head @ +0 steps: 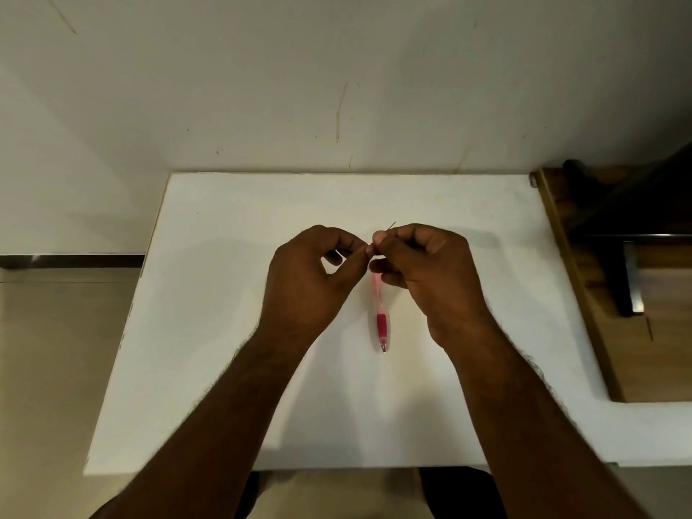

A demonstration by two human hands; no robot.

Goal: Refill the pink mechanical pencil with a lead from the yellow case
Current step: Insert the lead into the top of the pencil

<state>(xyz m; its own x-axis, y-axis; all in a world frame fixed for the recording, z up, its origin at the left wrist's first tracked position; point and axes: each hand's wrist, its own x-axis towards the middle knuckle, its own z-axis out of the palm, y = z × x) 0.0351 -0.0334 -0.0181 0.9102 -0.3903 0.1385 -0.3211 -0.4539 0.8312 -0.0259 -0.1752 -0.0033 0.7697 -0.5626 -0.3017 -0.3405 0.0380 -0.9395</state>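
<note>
The pink mechanical pencil [381, 316] is in the middle of the white table [209, 331], its tip pointing toward me. Its upper end is hidden behind my right hand's fingers, so I cannot tell whether it lies loose or is held. My right hand [423, 267] is closed above it, pinching a thin dark lead [391, 225] that sticks out up and to the right. My left hand [310, 279] is closed too, with thumb and forefinger pinched against my right fingertips, where the lead's lower end runs. A thin pale sliver shows inside my left hand. The yellow case is not in sight.
The table's far edge meets a scuffed pale wall [337, 88]. A wooden surface [659, 331] with a dark metal frame [633, 279] adjoins the table on the right. Pale floor [56, 368] lies to the left.
</note>
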